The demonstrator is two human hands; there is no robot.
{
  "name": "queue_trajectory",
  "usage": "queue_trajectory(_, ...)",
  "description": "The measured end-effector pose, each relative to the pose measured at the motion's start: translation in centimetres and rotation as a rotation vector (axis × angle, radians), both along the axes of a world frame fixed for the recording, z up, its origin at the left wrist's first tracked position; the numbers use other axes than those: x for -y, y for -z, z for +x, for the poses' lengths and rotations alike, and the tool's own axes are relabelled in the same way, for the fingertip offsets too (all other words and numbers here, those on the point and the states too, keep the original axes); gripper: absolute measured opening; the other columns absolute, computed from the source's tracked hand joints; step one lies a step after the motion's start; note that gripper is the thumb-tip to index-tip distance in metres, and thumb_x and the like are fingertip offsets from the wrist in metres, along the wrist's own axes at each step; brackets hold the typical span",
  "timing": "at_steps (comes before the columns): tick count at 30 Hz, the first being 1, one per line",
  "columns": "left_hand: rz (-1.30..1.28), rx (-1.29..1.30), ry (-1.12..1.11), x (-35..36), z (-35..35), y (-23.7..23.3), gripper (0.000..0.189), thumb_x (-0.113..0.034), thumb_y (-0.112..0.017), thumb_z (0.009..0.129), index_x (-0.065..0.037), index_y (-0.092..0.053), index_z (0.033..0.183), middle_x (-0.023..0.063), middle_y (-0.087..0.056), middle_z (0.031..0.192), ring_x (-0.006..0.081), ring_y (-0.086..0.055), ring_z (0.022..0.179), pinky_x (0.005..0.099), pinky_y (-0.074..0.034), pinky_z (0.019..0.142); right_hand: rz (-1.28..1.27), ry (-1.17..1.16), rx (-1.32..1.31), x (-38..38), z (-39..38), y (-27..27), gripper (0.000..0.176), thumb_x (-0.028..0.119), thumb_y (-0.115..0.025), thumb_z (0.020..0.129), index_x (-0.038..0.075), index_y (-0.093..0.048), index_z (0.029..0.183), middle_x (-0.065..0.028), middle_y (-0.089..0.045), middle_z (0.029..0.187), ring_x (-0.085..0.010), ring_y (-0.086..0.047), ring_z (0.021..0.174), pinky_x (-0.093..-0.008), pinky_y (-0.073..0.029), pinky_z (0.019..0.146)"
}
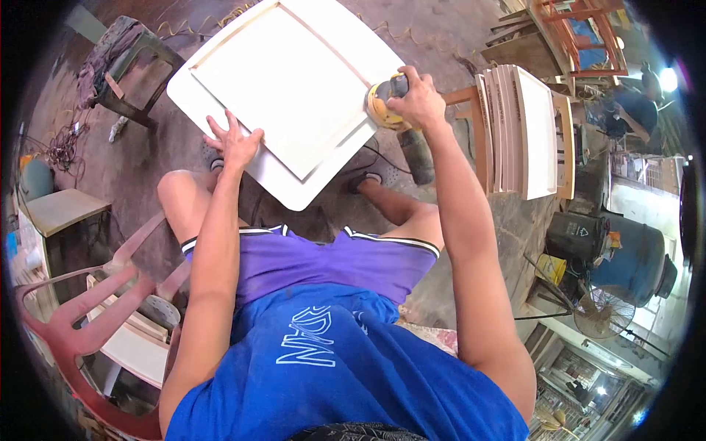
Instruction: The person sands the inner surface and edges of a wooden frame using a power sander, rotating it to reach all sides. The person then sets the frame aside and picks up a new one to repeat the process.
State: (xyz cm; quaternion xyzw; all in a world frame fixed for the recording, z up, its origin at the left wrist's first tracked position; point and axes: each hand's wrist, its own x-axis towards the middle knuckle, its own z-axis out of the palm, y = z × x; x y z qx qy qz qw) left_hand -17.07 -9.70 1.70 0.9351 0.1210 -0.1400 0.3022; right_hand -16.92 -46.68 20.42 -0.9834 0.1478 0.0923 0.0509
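A white framed panel [276, 88] lies on a white round-cornered tabletop [298, 197] in front of my knees. My left hand [235, 145] rests with its fingers spread on the panel's near-left edge. In my right hand [421, 101] is a yellow and black orbital sander [382, 104], gripped from above at the panel's right edge. A dark cylinder [416, 158], seemingly the sander's dust canister, hangs beside the tabletop. The sander's pad is hidden from this angle.
Several similar panels [537, 136] stand stacked on edge at the right. A cloth-draped stool [140, 73] is at the upper left, and a reddish plastic chair [73, 316] at the lower left. A fan [604, 312] and blue barrel [634, 257] stand at the right. Cables lie on the floor.
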Motion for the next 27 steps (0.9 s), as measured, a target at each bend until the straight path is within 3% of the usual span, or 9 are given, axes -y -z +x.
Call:
queue_trajectory(1, -0.015, 0.021, 0.025, -0.1, -0.2, -0.2, 0.12, -0.059, -0.074, 0.077, 0.0, -0.023, 0.168, 0.042, 0.006, 0.168, 0.0591, 0.01, 0.157, 0.0696, 0.0, 0.125, 0.004, -0.011, -0.011, -0.1, 0.1, -0.2, 0.078, 0.039, -0.079, 0.075, 0.028, -0.052, 0.147, -0.0206, -0.06, 0.13, -0.0434, -0.069, 0.114, -0.0532, -0.058, 0.097)
queue_trajectory(4, 0.025, 0.001, 0.032, -0.3, 0.1, 0.5, 0.121, -0.06, -0.074, 0.076, 0.0, -0.023, 0.168, 0.0402, 0.007, 0.169, 0.0591, 0.008, 0.157, 0.0695, 0.0, 0.126, 0.011, -0.071, -0.023, -1.2, -0.2, 0.0, 0.077, 0.039, -0.079, 0.076, 0.028, -0.052, 0.147, -0.0204, -0.06, 0.131, -0.0434, -0.069, 0.115, -0.0532, -0.058, 0.097)
queue_trajectory(5, 0.027, 0.001, 0.027, -0.3, 0.5, 1.6, 0.121, -0.06, -0.074, 0.076, 0.0, -0.023, 0.168, 0.0402, 0.007, 0.169, 0.0591, 0.008, 0.157, 0.0695, 0.0, 0.126, 0.008, -0.084, -0.034, -1.6, -0.4, -0.1, 0.077, 0.039, -0.079, 0.076, 0.029, -0.052, 0.148, -0.0205, -0.06, 0.132, -0.0435, -0.069, 0.116, -0.0531, -0.058, 0.098)
queue_trajectory(7, 0.133, 0.098, 0.028, -0.7, 0.6, 3.9, 0.118, -0.053, -0.079, 0.075, -0.014, -0.021, 0.171, 0.0295, 0.01, 0.173, 0.0689, 0.007, 0.151, 0.0766, -0.021, 0.12, -0.005, -0.051, -0.032, -1.4, -0.2, 0.3, 0.078, 0.039, -0.08, 0.076, 0.029, -0.051, 0.148, -0.021, -0.06, 0.135, -0.0437, -0.068, 0.119, -0.0527, -0.057, 0.1)
queue_trajectory(10, 0.059, 0.017, 0.011, -0.5, 0.5, 2.4, 0.117, -0.053, -0.079, 0.075, -0.014, -0.022, 0.171, 0.0292, 0.008, 0.174, 0.0676, 0.006, 0.152, 0.0748, -0.018, 0.122, -0.004, 0.052, 0.024, 0.2, 1.7, 0.0, 0.077, 0.038, -0.079, 0.076, 0.027, -0.052, 0.148, -0.0228, -0.059, 0.133, -0.0439, -0.069, 0.116, -0.0523, -0.058, 0.098)
queue_trajectory(13, -0.066, -0.055, -0.053, 0.2, -0.1, -0.8, 0.117, -0.053, -0.079, 0.076, -0.015, -0.021, 0.171, 0.029, 0.007, 0.174, 0.0665, 0.007, 0.153, 0.0746, -0.015, 0.123, -0.017, -0.022, -0.006, 0.2, 1.1, 0.2, 0.078, 0.039, -0.079, 0.076, 0.028, -0.052, 0.148, -0.0224, -0.06, 0.131, -0.0429, -0.07, 0.116, -0.0518, -0.059, 0.097)
queue_trajectory(19, -0.04, -0.058, -0.034, 0.0, 0.0, -0.9, 0.119, -0.052, -0.078, 0.078, -0.014, -0.015, 0.172, 0.0286, 0.009, 0.174, 0.0663, 0.008, 0.153, 0.0737, -0.013, 0.124, -0.004, -0.253, -0.142, -7.3, -4.7, -1.5, 0.074, 0.036, -0.081, 0.076, 0.029, -0.055, 0.145, -0.0201, -0.062, 0.124, -0.0409, -0.073, 0.103, -0.0517, -0.062, 0.086)
queue_trajectory(22, 0.106, 0.16, 0.047, -1.4, 0.4, 5.4, 0.119, -0.051, -0.078, 0.078, -0.015, -0.015, 0.172, 0.0268, 0.012, 0.174, 0.0666, 0.007, 0.152, 0.0742, -0.016, 0.124, 0.039, -0.372, -0.163, -10.0, -6.5, -1.3, 0.07, 0.033, -0.081, 0.077, 0.03, -0.057, 0.142, -0.0204, -0.061, 0.124, -0.0419, -0.073, 0.104, -0.0517, -0.062, 0.085)
queue_trajectory(27, 0.018, -0.002, 0.022, -1.2, 0.2, 1.9, 0.12, -0.054, -0.078, 0.076, -0.019, -0.015, 0.172, 0.0247, 0.014, 0.175, 0.0669, 0.007, 0.152, 0.0748, -0.011, 0.124, -0.003, -0.25, -0.142, -6.9, -4.3, -1.7, 0.073, 0.032, -0.082, 0.076, 0.03, -0.054, 0.144, -0.0202, -0.06, 0.125, -0.0421, -0.073, 0.106, -0.051, -0.062, 0.089)
